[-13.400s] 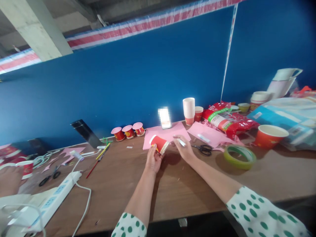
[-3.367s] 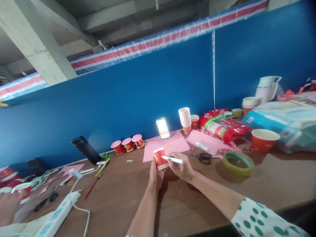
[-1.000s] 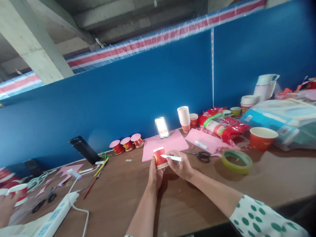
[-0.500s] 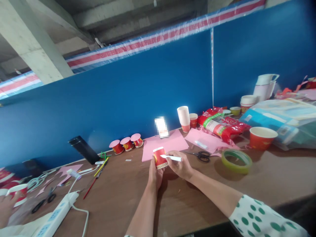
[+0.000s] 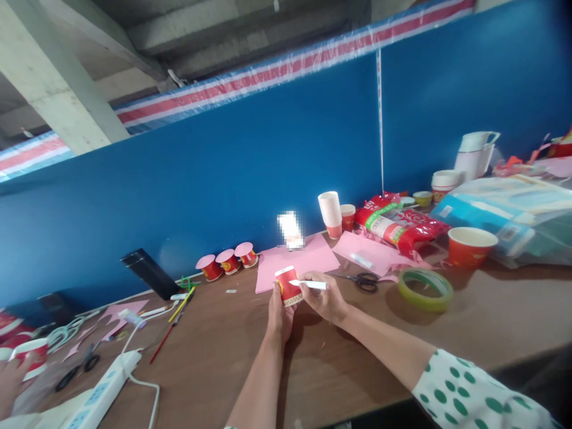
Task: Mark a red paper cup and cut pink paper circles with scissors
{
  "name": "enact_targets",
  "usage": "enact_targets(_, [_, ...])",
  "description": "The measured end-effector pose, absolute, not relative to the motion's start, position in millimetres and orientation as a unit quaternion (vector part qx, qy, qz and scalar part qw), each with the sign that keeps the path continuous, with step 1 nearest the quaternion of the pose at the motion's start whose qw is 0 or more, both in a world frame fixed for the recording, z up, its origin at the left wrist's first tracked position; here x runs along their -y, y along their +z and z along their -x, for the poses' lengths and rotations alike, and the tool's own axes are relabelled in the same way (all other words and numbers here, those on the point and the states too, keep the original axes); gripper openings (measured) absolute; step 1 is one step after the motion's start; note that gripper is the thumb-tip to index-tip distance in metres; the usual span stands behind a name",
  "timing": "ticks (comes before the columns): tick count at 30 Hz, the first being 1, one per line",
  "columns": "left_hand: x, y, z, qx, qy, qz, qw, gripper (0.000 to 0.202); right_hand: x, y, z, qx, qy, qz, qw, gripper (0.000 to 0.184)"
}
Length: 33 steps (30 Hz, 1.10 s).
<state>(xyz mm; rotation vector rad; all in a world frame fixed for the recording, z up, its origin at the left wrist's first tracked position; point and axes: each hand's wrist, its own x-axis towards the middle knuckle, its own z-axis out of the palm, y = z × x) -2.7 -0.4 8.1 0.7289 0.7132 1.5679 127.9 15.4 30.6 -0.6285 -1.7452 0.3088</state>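
My left hand (image 5: 280,316) is wrapped round a red paper cup (image 5: 289,286) with a white band at its top and a patterned band at its lower edge. In my right hand (image 5: 328,302) is a white marker pen (image 5: 315,285), held like a writing tool with its tip at the cup's red side. Whether the tip touches the cup I cannot tell. Beyond the cup lie sheets of pink paper (image 5: 315,253) on the brown table (image 5: 357,369). Black-handled scissors (image 5: 365,282) rest just right of my right hand.
A roll of tape (image 5: 424,292) and a red paper cup (image 5: 472,247) stand at right, near a red packet (image 5: 402,223). Three pink-topped red cups (image 5: 227,261) line the blue partition. At left are a power strip (image 5: 105,387) and another person's hand (image 5: 15,378) on a cup.
The view has shifted very slightly, so the table things sit a little further left. My hands keep the cup and the marker in nearly the same pose.
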Motion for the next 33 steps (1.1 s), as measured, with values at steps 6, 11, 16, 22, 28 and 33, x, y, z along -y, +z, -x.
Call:
enact_targets(6, [0.6, 7.8, 3.3, -0.308, 0.675, -0.319, 0.590, 0.040, -17.2, 28.2, -128.3, 0.744, 0.136, 0.277, 0.592, 0.007])
enact_targets(11, [-0.9, 7.5, 3.5, -0.312, 0.678, -0.306, 0.591, 0.040, -17.6, 29.1, -129.3, 0.742, 0.146, 0.280, 0.591, 0.008])
enact_targets(16, [-1.9, 4.8, 4.3, -0.307, 0.681, -0.304, 0.592, 0.043, -17.3, 31.1, -129.8, 0.736, 0.137, 0.293, 0.594, 0.010])
enact_targets(22, [-3.2, 2.5, 5.7, -0.314, 0.684, -0.296, 0.589, 0.043, -18.3, 30.5, -131.1, 0.732, 0.127, 0.306, 0.595, 0.010])
enact_targets(28, [-2.3, 5.4, 4.7, -0.312, 0.687, -0.282, 0.592, 0.045, -20.5, 27.4, -131.5, 0.731, 0.144, 0.306, 0.592, 0.009])
enact_targets(33, [-2.3, 6.3, 4.6, -0.309, 0.694, -0.265, 0.594, 0.044, -22.0, 26.9, -131.5, 0.720, 0.146, 0.324, 0.596, 0.010])
